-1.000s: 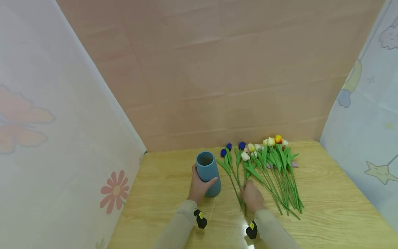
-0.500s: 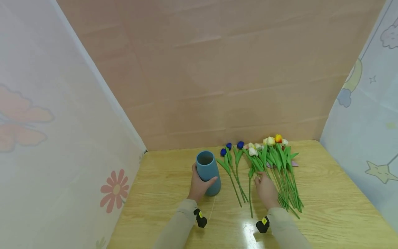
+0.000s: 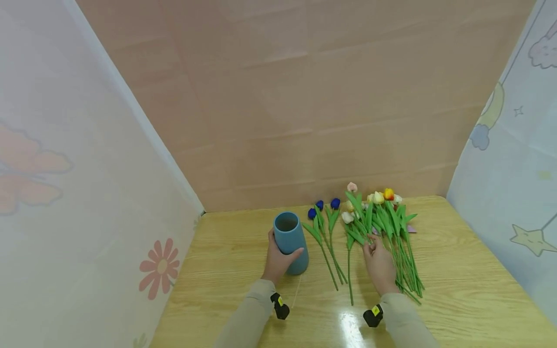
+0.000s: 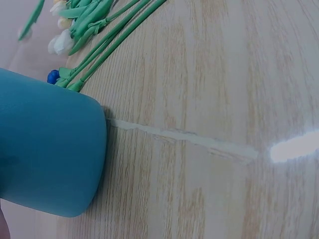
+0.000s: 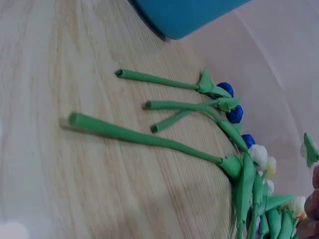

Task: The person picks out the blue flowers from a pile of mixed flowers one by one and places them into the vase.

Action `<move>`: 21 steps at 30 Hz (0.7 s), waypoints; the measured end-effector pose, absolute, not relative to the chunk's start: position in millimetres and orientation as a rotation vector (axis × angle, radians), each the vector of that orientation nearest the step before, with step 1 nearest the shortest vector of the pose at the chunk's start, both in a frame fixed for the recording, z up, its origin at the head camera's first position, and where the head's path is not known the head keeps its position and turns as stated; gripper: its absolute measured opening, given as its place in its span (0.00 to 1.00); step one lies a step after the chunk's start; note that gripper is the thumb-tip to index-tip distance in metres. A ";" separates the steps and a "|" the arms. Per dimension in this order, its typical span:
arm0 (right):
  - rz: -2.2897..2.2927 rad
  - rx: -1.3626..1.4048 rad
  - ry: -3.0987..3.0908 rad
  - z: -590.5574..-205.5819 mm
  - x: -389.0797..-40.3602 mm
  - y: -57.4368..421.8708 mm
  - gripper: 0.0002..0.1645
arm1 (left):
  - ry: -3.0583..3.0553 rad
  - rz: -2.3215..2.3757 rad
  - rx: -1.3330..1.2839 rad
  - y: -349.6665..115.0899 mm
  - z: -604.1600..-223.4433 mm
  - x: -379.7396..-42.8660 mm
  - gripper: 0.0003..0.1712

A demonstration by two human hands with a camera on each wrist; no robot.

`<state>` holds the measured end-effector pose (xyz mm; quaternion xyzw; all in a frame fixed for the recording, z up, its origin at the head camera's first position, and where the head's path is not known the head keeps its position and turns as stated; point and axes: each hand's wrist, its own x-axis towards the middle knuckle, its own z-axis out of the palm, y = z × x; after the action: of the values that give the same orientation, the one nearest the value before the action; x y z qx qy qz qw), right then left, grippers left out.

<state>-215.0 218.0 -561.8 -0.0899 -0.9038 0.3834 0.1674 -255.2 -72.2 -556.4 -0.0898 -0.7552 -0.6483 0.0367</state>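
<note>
My left hand [image 3: 278, 261] grips the blue vase [image 3: 292, 249], thumb across its front and fingers behind its left side. The vase stands upright, its mouth facing up. To the right, my right hand [image 3: 380, 268] pinches the stem of a pink tulip [image 3: 352, 187], whose bloom rises above the other flowers. In the right wrist view the fingertips [image 5: 313, 204] show at the right edge, close below a raised bloom. A white tulip [image 3: 347, 218] lies left of this hand, its long stem toward the front. Several more tulips [image 3: 402, 266] lie bunched beside the hand.
Blue tulips [image 3: 312, 213] lie between the vase and the right hand, stems toward the front. A pale scratch [image 4: 184, 137] marks the wooden table [image 3: 226, 270]. A brown backdrop [image 3: 261, 121] and patterned side panels [image 3: 109, 169] surround the table.
My right hand has moved right, from the white tulip's stem into the bunch, and the pink tulip has risen. The white tulip has shifted slightly right. My left hand stays on the vase.
</note>
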 end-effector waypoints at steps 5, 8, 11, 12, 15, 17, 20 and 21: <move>1.013 -0.277 -2.514 -562.1 -214.7 230.6 0.24 | -2.329 -2.009 -0.263 -71.5 -545.3 -249.2 0.54; 0.987 -0.320 -2.519 -562.5 -214.4 237.9 0.24 | -2.330 -2.023 -0.261 -72.0 -540.3 -247.0 0.54; 0.949 -0.349 -2.524 -564.1 -213.8 243.3 0.22 | -2.329 -2.033 -0.257 -72.6 -538.8 -246.9 0.54; 0.934 -0.355 -2.525 -565.2 -213.6 244.9 0.21 | -2.330 -2.033 -0.256 -72.7 -539.6 -247.6 0.54; 0.884 -0.357 -2.527 -568.9 -212.1 248.1 0.19 | -2.336 -2.026 -0.252 -72.9 -545.0 -251.1 0.54; 0.871 -0.366 -2.534 -571.7 -211.1 249.9 0.19 | -2.340 -2.020 -0.248 -73.1 -550.2 -254.1 0.55; 0.878 -0.383 -2.546 -576.0 -210.1 252.8 0.19 | -2.333 -2.009 -0.257 -72.8 -556.9 -257.5 0.55; 0.883 -0.387 -2.546 -577.1 -210.0 253.7 0.19 | -2.329 -2.006 -0.261 -72.7 -558.7 -258.2 0.55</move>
<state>-210.0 253.7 -577.1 -0.1392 -0.9147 0.3173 0.2079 -258.2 -72.7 -558.7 -0.0845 -0.7546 -0.6501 0.0282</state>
